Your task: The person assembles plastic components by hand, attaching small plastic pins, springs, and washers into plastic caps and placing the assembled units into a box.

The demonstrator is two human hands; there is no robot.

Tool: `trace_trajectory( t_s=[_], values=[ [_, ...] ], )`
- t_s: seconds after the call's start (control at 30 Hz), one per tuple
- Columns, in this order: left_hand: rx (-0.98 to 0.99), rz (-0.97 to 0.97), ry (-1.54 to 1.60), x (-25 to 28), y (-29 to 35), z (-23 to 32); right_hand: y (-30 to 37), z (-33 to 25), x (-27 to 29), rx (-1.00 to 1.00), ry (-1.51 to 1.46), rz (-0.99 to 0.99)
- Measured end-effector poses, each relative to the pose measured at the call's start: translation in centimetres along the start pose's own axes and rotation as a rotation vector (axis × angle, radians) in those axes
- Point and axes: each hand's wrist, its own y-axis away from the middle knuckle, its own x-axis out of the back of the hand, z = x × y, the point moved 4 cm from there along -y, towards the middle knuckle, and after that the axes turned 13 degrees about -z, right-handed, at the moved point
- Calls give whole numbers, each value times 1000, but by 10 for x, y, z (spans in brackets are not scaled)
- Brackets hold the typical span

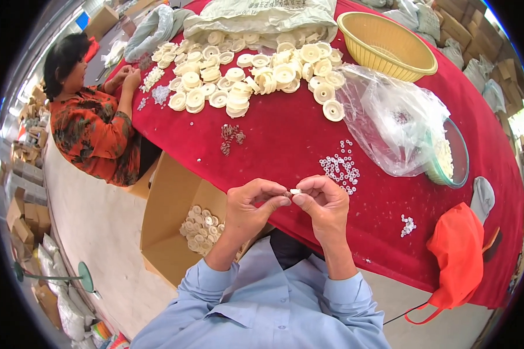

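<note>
My left hand (249,208) pinches a tiny dark metal piece (287,194) that looks like a small spring. In the fingertips of my right hand (326,208) is a small white plastic part (296,191). The two pieces meet end to end or nearly so; which, I cannot tell. Both hands are just above the table's near edge. Beyond them on the red cloth lie a heap of small springs (233,137) and a spread of small white rings (339,170). Farther back is a large pile of cream plastic wheel-shaped parts (236,75).
Left of my lap stands a cardboard box (172,198) holding finished-looking discs (202,228). A clear bag (393,125), a glass bowl (461,152), a yellow basket (384,49) and a red bag (457,256) line the right. Another person (99,131) works at the far left.
</note>
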Motion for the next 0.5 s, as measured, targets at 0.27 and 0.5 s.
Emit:
trace_trajectory(
  t_s=[0.27, 0.5],
  values=[
    [77, -25, 115, 2, 2, -2, -1, 3, 6, 8, 108, -100],
    [265, -128, 262, -5, 2, -3, 0, -3, 8, 174, 489, -150]
  ],
)
